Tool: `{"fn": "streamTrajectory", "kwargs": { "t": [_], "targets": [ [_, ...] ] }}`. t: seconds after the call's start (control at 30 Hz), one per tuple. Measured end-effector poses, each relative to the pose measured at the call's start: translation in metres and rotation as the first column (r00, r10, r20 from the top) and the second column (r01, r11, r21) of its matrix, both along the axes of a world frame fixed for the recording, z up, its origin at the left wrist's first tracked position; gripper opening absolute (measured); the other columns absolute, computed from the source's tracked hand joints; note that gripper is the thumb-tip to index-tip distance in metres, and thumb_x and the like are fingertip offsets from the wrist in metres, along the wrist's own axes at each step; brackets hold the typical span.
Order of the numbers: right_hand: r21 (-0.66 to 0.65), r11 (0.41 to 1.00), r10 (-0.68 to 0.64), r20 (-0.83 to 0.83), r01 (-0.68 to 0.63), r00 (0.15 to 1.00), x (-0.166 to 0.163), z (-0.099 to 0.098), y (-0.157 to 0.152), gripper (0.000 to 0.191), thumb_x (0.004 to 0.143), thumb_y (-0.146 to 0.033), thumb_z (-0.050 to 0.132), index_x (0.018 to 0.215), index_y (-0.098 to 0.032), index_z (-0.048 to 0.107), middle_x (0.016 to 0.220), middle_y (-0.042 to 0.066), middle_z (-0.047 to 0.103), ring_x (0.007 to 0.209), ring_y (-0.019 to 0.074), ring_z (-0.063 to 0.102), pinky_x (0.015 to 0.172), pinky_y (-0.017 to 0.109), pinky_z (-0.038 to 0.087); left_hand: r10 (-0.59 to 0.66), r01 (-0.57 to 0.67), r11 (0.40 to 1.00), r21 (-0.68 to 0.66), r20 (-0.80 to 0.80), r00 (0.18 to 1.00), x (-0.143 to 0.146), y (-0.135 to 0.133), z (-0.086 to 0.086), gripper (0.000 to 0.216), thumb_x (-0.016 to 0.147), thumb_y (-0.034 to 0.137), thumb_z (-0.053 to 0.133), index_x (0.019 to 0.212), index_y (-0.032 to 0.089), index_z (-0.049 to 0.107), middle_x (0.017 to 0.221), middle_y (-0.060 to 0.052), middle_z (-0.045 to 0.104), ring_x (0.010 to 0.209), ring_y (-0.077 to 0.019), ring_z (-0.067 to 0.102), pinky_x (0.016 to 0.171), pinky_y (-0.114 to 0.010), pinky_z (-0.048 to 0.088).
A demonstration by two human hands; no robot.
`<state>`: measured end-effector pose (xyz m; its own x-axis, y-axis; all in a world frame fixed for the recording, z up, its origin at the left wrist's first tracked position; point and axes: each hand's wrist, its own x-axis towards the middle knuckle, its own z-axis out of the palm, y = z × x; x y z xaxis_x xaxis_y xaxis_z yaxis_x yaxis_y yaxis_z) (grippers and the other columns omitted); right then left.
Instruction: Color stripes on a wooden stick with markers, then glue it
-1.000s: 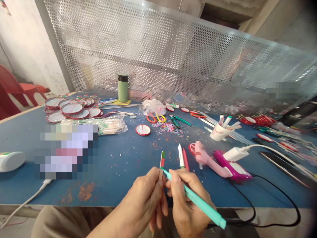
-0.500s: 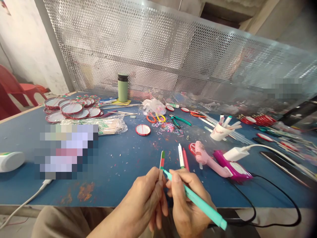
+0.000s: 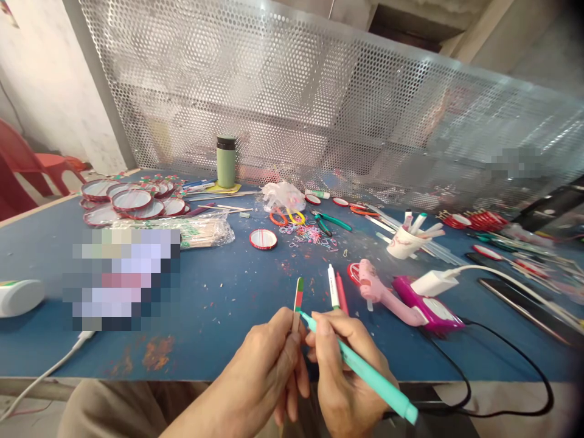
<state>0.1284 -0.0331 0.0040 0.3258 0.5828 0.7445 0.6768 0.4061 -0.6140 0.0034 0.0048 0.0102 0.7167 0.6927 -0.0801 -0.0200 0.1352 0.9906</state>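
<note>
Near the front edge of the blue table (image 3: pixel 201 340), my left hand (image 3: pixel 274 359) is closed around a flat wooden stick (image 3: pixel 298 295). The stick's upper end shows green and red bands, with a teal patch below them; its lower part is hidden by my fingers. My right hand (image 3: pixel 347 365) grips a turquoise marker (image 3: pixel 378 380) like a pen, its tip touching the stick at the teal patch. Just beyond my right hand lie a white marker (image 3: pixel 334 286) and a red marker (image 3: pixel 342 295).
To the right are a pink handheld fan (image 3: pixel 395 298), a paper cup (image 3: pixel 404 243) of markers and a dark phone (image 3: pixel 524 307). Farther back lie a red-rimmed disc (image 3: pixel 263 239), green-handled pliers (image 3: pixel 335 221) and a green bottle (image 3: pixel 226 163). Bagged sticks (image 3: pixel 207 232) lie left.
Almost nothing differs. Both hands, the stick and the turquoise marker keep their places, the tip still against the stick.
</note>
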Motion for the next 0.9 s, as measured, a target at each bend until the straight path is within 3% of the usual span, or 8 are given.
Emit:
{"fn": "streamTrajectory", "kwargs": {
  "t": [0.23,0.9],
  "targets": [
    [-0.006,0.999,0.043,0.01,-0.043,0.999,-0.0001,0.0024,0.0004,0.016,0.096,-0.018,0.057,0.082,-0.019,0.065,0.067,-0.001,0.067,0.053,0.0104,0.062,0.051,0.02,0.051,0.0,0.0,1.0,0.003,-0.015,1.0,0.0005,0.0001,0.0033,0.046,0.098,0.066,0.035,0.087,0.022,0.039,0.062,0.002,0.06,0.037,-0.006,0.051,0.032,-0.012,0.037],
    [0.001,1.0,-0.001,0.02,0.001,1.0,0.0,0.003,0.0006,0.018,0.096,-0.019,0.057,0.08,-0.019,0.064,0.064,-0.002,0.066,0.049,0.0094,0.061,0.048,0.019,0.048,-0.002,0.002,1.0,0.003,-0.012,1.0,0.0,-0.0001,0.0005,0.046,0.097,0.067,0.034,0.088,0.022,0.039,0.065,0.001,0.062,0.039,-0.0078,0.053,0.032,-0.013,0.037]
  ]
}}
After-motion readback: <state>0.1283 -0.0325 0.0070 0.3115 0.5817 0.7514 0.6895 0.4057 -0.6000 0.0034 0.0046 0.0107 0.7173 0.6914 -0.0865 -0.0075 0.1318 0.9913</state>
